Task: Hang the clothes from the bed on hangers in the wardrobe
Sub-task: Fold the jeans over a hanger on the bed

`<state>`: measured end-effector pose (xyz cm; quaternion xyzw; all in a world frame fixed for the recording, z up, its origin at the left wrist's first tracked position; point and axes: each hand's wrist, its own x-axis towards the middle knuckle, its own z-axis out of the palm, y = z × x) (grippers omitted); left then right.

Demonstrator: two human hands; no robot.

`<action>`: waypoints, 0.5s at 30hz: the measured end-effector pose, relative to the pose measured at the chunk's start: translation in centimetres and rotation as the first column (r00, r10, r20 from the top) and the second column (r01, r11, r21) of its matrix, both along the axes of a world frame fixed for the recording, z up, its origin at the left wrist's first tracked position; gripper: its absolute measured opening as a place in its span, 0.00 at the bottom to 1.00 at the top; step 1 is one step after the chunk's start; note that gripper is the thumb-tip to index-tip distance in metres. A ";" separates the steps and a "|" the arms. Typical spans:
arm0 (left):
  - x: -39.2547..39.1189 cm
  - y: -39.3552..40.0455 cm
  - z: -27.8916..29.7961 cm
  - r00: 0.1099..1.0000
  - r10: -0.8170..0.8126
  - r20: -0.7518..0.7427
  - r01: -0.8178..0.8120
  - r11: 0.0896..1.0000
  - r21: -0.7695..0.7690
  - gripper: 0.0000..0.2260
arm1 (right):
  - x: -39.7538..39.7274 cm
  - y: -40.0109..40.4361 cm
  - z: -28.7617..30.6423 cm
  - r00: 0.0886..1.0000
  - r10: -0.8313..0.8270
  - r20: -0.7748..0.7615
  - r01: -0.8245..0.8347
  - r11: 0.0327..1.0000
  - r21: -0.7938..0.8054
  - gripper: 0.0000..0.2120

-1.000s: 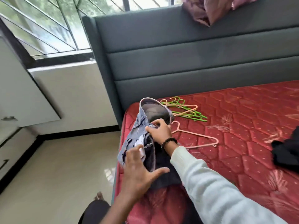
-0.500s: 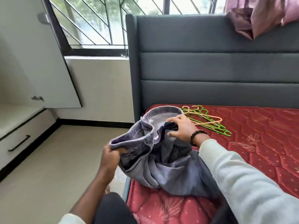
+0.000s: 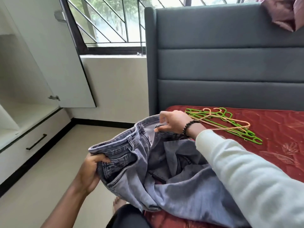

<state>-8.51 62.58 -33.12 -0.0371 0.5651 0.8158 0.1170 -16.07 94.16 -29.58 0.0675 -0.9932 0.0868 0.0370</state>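
Jeans (image 3: 148, 162) now lifted and spread off the mattress; left hand (image 3: 91, 170) shifts from flat on top to gripping the waistband's near side.

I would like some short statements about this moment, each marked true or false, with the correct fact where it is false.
1. Both hands hold the grey jeans by the waistband. True: the left hand grips one side and the right hand pinches the other.
2. The jeans already hang on a hanger. False: no hanger is in them; the hangers lie on the red mattress.
3. All the hangers are green. False: some are green, some pale orange.
4. The wardrobe door stands open. True.
5. The right wrist wears a dark bead bracelet. True.
6. The headboard is red. False: it is grey.
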 end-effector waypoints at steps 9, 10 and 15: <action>-1.5 -0.2 -3.6 0.991 0.033 0.132 -0.045 0.996 0.082 0.23 | -7.6 4.3 -8.3 0.924 -0.141 0.354 0.152 0.988 -0.004 0.62; -1.7 -0.4 -3.8 0.988 0.037 0.149 -0.051 0.995 0.086 0.23 | -8.2 5.3 -9.3 0.908 -0.148 0.393 0.174 0.984 -0.031 0.62; -3.4 -0.8 -5.1 0.979 -0.005 0.205 -0.017 0.994 0.104 0.23 | -11.7 5.9 -12.2 0.950 0.019 0.311 0.044 0.980 -0.194 0.57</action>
